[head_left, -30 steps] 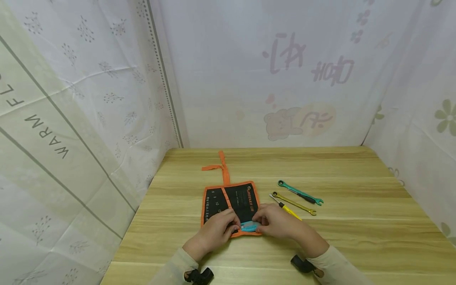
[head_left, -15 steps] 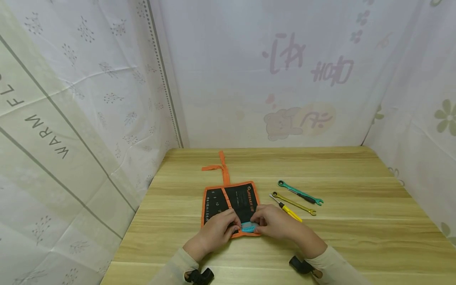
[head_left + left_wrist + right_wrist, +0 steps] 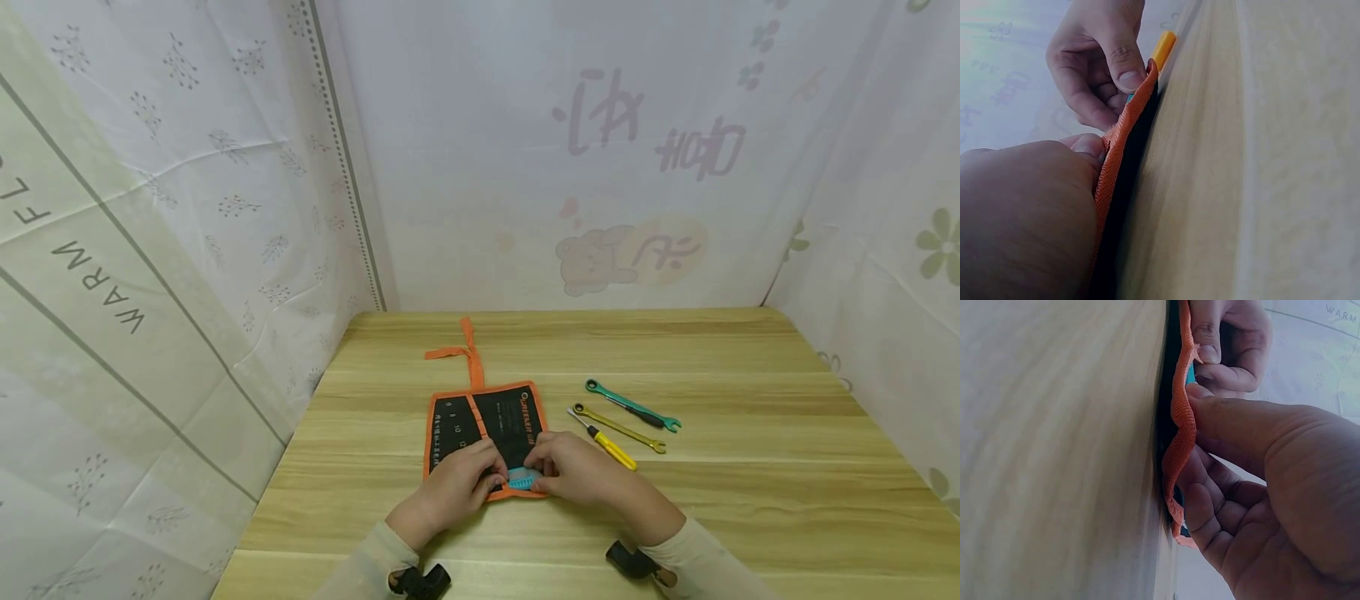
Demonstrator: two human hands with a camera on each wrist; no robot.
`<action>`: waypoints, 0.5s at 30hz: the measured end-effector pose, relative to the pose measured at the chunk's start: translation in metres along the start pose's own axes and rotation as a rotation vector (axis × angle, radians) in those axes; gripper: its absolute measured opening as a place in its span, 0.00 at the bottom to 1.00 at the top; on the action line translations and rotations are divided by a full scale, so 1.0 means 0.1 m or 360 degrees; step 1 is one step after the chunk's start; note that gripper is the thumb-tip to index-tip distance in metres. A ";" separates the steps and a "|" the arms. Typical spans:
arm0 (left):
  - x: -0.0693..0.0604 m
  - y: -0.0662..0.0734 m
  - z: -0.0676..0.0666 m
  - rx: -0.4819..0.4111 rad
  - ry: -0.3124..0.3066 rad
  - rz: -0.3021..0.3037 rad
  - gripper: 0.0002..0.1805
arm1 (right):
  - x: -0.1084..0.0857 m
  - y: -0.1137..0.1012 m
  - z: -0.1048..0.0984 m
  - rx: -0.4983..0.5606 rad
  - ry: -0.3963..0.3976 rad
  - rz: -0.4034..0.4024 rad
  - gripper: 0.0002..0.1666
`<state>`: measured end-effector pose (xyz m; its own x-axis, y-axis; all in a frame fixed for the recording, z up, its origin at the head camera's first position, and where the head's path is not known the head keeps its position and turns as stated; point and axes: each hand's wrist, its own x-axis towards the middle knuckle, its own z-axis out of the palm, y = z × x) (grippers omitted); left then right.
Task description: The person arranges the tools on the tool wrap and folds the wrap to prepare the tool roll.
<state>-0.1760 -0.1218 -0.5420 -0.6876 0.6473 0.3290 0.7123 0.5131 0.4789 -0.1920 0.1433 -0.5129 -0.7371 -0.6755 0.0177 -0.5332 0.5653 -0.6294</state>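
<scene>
A black tool pouch point(image 3: 506, 425) with orange trim lies flat, its pockets towards the person. My left hand point(image 3: 461, 479) pinches the orange pocket trim point(image 3: 1124, 128) between thumb and finger. My right hand point(image 3: 581, 467) has thumb and fingers around the right end of a light-blue utility knife point(image 3: 522, 478) with a ribbed grip. The knife lies sideways at the lower right pocket, its left end hidden by the left fingers and pouch. In the right wrist view, only a sliver of blue point(image 3: 1190, 374) shows behind the wavy orange edge.
Right of the pouch lie a green ratchet wrench point(image 3: 660, 417), a black-handled tool point(image 3: 643, 414) against it, a yellow ratchet wrench point(image 3: 619, 428) and a yellow-handled screwdriver point(image 3: 615, 451). Orange ties point(image 3: 476, 367) stretch behind the pouch. Patterned curtains stand around the wooden table point(image 3: 750, 500).
My right hand has shifted slightly left along with the utility knife, and less of the knife shows. More of the screwdriver's handle is uncovered. My left hand stays in place.
</scene>
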 end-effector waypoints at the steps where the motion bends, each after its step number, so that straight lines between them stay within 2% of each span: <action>1: 0.00 0.00 0.00 -0.0004 0.0000 -0.0002 0.02 | 0.00 0.00 0.00 0.0004 0.0001 0.0003 0.12; 15: -0.01 -0.01 0.00 -0.0076 -0.0010 -0.0067 0.03 | -0.03 0.03 0.03 0.0101 0.0034 0.0011 0.11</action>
<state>-0.1757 -0.1227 -0.5429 -0.7157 0.6295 0.3026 0.6752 0.5127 0.5303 -0.1902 0.1457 -0.5169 -0.7499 -0.6609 0.0294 -0.5010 0.5383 -0.6776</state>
